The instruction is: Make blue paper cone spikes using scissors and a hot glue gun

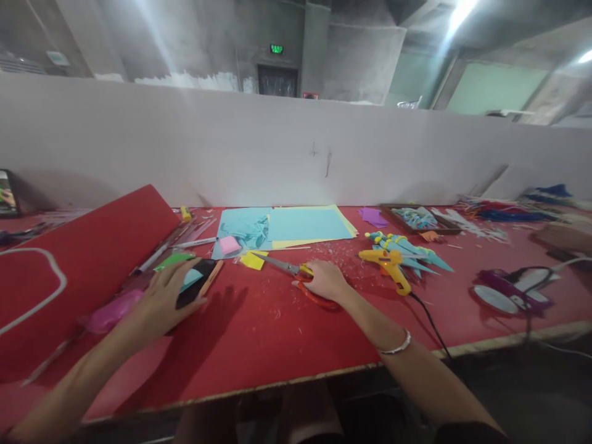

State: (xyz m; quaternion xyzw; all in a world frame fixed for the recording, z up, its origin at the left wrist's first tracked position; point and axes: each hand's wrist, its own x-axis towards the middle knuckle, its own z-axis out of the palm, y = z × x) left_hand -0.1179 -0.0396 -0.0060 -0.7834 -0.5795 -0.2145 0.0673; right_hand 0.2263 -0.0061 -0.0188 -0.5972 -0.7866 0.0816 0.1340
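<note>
My left hand (pixel 161 296) is closed round a flat black object (pixel 207 271), held tilted above the red table. A scrap of light blue paper (pixel 190 280) shows against its face, and a thin orange-brown strip (pixel 211 277) runs along its right side. My right hand (pixel 326 282) is closed on a pair of scissors (pixel 287 266) with red and yellow handles; the blades point left, towards a yellow paper square (pixel 253 259). Beyond them lie light blue sheets (pixel 309 223) and a pink square (pixel 229 245).
Right of my right hand lies a yellow glue gun (pixel 391 265), its cord over the table edge, beside blue paper cones (pixel 423 256). A tray of scraps (pixel 419 219) stands behind. A red board (pixel 92 265) leans at left; a purple device (pixel 513 293) lies at right.
</note>
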